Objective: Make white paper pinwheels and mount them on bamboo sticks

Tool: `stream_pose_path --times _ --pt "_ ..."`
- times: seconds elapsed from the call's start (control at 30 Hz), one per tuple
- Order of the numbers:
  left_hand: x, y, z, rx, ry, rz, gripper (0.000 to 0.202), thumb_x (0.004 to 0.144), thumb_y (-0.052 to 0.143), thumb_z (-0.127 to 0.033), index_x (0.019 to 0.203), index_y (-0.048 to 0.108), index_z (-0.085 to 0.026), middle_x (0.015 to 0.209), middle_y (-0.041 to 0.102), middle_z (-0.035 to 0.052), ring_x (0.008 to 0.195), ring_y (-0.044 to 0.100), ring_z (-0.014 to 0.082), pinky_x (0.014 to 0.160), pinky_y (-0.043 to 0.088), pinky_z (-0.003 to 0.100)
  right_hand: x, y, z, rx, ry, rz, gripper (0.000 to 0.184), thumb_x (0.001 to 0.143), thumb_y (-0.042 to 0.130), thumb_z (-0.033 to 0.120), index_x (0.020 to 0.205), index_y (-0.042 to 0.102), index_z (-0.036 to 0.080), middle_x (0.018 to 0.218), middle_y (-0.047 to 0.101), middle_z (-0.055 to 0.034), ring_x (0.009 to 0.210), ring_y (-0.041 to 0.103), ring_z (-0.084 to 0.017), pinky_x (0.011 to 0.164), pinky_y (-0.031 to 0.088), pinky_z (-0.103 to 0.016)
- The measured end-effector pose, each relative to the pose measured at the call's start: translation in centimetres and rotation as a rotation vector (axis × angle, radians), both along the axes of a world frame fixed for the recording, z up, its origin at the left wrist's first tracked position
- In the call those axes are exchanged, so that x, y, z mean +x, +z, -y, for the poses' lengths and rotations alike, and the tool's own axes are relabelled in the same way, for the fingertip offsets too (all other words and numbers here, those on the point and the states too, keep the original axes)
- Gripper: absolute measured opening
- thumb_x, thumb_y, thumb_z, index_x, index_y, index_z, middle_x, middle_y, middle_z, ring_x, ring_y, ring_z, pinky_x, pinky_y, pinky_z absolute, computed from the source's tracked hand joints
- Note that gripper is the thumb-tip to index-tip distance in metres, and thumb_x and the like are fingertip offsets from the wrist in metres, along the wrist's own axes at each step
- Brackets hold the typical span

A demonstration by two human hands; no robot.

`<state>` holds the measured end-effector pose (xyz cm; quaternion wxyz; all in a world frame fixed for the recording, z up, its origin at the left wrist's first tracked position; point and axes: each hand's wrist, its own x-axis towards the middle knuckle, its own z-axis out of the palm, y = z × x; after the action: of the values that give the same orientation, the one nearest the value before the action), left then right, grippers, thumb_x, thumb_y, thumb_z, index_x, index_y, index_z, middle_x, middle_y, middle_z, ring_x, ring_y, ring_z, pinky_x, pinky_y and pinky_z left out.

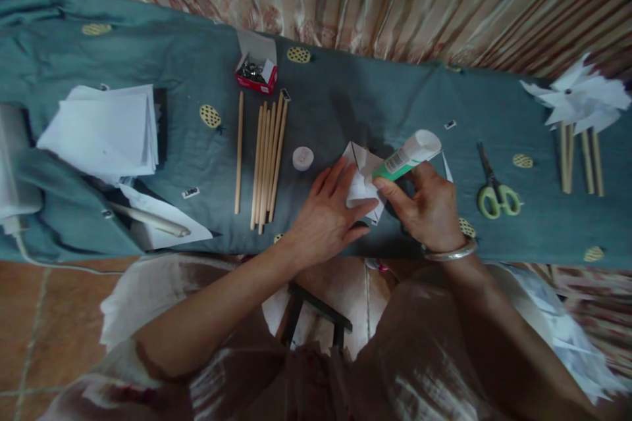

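My right hand (428, 205) is closed around a white and green glue stick (409, 156), its green tip pointed down at a folded white paper piece (362, 179) on the teal cloth (345, 92). My left hand (326, 216) lies on the paper's left side, fingers stretched flat and pressing it down. A silver bangle (451, 252) circles my right wrist. A white round cap (303, 158) sits just left of the paper.
Several wooden sticks (264, 158) lie left of my hands. A red box of pins (255, 74) stands behind them. A stack of white paper (106, 131) is far left, green-handled scissors (494, 189) to the right, finished paper pinwheels (580, 105) far right.
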<state>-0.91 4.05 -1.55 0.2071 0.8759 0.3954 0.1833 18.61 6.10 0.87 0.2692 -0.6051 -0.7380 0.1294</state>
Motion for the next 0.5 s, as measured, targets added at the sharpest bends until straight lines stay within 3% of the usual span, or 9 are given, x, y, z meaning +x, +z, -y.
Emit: stream_pose_path --times 0.27,0.5 --pt "0.03 0.44 0.04 -0.013 0.009 -0.018 0.045 0.087 0.068 -0.04 0.13 0.064 -0.025 0.16 0.031 0.0156 0.149 0.023 0.0425 0.116 0.029 0.062 -0.49 0.09 -0.37 0.005 -0.027 0.003 0.033 0.087 0.061 0.055 0.091 0.063 0.022 0.075 0.07 -0.0034 0.065 0.065 -0.02 0.059 0.047 -0.031" --pt "0.04 0.58 0.02 -0.02 0.008 -0.026 0.045 0.088 0.067 -0.041 0.13 0.064 -0.025 0.158 0.033 0.0167 0.149 0.022 0.0428 0.115 0.029 0.063 -0.82 -0.09 -0.75 0.01 -0.021 -0.019 0.037 0.087 0.059 0.059 0.088 0.062 0.022 0.074 0.069 -0.003 0.063 0.063 -0.019 0.058 0.046 -0.031"
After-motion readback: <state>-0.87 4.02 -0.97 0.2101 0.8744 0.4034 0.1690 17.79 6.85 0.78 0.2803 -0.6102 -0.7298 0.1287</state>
